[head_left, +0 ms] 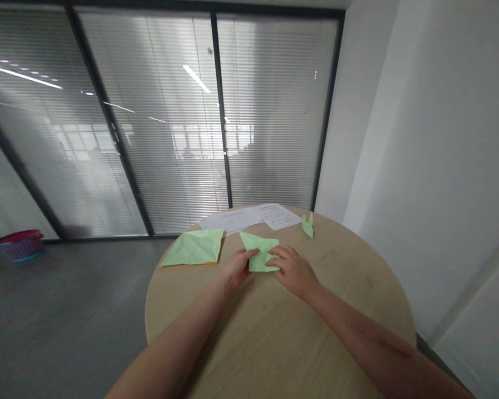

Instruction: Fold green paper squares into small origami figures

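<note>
A sheet of light green origami paper point(258, 259), partly folded with a pointed corner at its upper left, is held just above the round table point(283, 343). My left hand point(237, 267) grips its left side, thumb on top and fingers hidden beneath. On the right edge, my right hand point(290, 270) has its fingers curled over the paper, several fingertips resting on its face. To the left of my hands lies a stack of green paper point(194, 247) with an orange edge showing underneath. A small folded green paper figure point(307, 226) with two upright points stands at the far right.
White sheets, one a printed page point(279, 216), lie at the table's far edge. Behind stands a glass partition with blinds point(183, 122). A white wall point(453, 144) rises on the right. A red and blue basket point(20, 245) sits on the grey floor at left.
</note>
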`<state>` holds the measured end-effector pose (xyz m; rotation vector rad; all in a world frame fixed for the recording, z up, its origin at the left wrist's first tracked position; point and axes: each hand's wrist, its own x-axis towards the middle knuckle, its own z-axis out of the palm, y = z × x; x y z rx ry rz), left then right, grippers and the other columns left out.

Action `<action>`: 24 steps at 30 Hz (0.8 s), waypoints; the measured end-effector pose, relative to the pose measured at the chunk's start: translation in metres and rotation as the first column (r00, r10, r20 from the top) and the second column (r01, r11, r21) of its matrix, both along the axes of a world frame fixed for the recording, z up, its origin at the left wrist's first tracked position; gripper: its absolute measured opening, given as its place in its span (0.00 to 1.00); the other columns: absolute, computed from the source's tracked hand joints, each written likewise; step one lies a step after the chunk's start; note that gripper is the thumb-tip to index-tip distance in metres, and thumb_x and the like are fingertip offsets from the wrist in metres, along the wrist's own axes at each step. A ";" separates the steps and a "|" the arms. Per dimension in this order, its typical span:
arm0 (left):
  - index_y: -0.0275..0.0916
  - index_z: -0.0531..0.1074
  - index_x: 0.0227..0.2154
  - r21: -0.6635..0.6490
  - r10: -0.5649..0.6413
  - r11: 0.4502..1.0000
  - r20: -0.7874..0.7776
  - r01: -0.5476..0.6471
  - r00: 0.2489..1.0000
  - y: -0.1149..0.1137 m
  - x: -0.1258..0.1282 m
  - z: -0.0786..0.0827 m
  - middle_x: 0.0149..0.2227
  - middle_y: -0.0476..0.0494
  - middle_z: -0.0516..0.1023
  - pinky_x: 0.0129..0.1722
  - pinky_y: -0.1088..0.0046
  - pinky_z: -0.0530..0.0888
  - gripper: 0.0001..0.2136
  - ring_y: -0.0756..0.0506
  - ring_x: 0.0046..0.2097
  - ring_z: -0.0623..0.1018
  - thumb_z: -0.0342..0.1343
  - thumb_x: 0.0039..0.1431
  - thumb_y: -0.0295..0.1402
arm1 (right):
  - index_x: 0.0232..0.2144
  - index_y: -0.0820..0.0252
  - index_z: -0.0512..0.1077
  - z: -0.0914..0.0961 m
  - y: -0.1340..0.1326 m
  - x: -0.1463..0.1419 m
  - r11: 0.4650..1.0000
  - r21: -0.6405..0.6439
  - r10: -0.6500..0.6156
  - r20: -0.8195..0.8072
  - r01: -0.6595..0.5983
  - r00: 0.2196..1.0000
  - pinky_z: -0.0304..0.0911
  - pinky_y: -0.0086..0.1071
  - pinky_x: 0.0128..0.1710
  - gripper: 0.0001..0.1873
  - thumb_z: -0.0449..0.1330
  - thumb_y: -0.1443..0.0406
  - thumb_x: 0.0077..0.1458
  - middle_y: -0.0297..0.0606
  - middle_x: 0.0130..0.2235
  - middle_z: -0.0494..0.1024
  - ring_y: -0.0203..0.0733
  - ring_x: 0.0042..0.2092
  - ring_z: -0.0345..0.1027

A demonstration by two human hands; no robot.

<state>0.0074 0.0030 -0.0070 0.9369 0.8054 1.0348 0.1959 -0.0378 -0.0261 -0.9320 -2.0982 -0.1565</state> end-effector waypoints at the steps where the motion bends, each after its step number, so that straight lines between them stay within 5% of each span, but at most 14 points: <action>1: 0.32 0.74 0.39 0.016 0.010 1.000 -0.003 -0.010 1.000 0.001 0.000 -0.002 0.39 0.37 0.81 0.31 0.72 0.75 0.11 0.45 0.33 0.79 0.61 0.50 0.27 | 0.37 0.54 0.79 0.000 0.001 0.000 1.000 -0.006 0.005 -0.002 -0.005 1.000 0.54 0.46 0.59 0.17 0.59 0.76 0.48 0.41 0.48 0.74 0.47 0.55 0.60; 8: 0.32 0.75 0.37 0.058 0.079 0.995 -0.039 -0.077 0.996 0.002 -0.002 -0.004 0.38 0.36 0.82 0.33 0.70 0.76 0.09 0.44 0.34 0.80 0.59 0.51 0.25 | 0.46 0.53 0.74 0.001 -0.006 0.000 0.993 -0.078 0.085 -0.086 -0.092 0.993 0.49 0.49 0.64 0.26 0.57 0.75 0.45 0.40 0.62 0.61 0.49 0.64 0.50; 15: 0.31 0.76 0.36 0.065 0.064 0.996 -0.059 -0.061 0.996 -0.001 0.000 0.000 0.35 0.35 0.82 0.35 0.68 0.76 0.09 0.43 0.32 0.80 0.60 0.50 0.25 | 0.58 0.54 0.62 -0.009 0.011 0.007 0.983 -0.167 -0.136 -0.408 0.073 0.903 0.54 0.47 0.62 0.28 0.57 0.63 0.56 0.43 0.59 0.66 0.47 0.61 0.58; 19: 0.31 0.76 0.35 0.073 -0.001 0.997 -0.082 0.007 0.997 -0.002 0.001 -0.002 0.36 0.34 0.82 0.37 0.69 0.76 0.08 0.43 0.33 0.81 0.61 0.50 0.26 | 0.51 0.53 0.66 -0.024 0.030 0.015 0.917 -0.398 -0.246 -0.492 0.035 0.835 0.60 0.44 0.56 0.22 0.59 0.56 0.54 0.40 0.54 0.72 0.45 0.54 0.66; 24: 0.31 0.77 0.35 0.084 -0.030 0.996 -0.149 0.043 0.988 -0.003 0.001 -0.005 0.37 0.34 0.82 0.38 0.67 0.76 0.10 0.42 0.34 0.81 0.63 0.49 0.30 | 0.36 0.56 0.71 -0.031 0.037 0.017 0.898 -0.439 -0.215 -0.483 -0.022 0.849 0.59 0.42 0.56 0.12 0.61 0.55 0.52 0.40 0.50 0.74 0.45 0.52 0.67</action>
